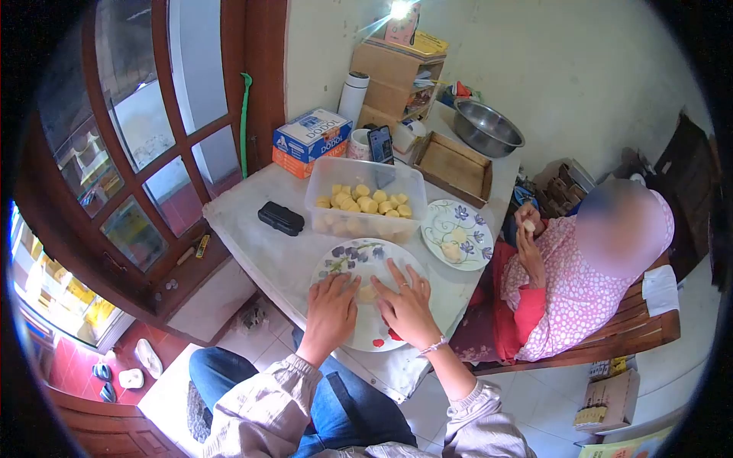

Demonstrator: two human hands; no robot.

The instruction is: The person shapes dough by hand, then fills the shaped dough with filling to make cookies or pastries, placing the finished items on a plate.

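My left hand [330, 311] lies over the left part of a white flowered plate [340, 259], fingers stretched forward. On the plate's right side is my right hand [405, 304], its fingers spread. A small pale piece of dough [367, 293] shows between the two hands, partly covered by them. Behind the plate stands a clear plastic tub [365, 221] with several yellow round pieces [368, 204] in it. To its right, a second flowered plate [477, 256] holds flattened pale dough [452, 252].
A person [580, 267] sits at the right, holding a small pale piece in both hands. Around the table's back are a black case [281, 218], a Dodol box [313, 136], a phone [380, 145], a cardboard tray [453, 169] and a metal bowl [489, 128].
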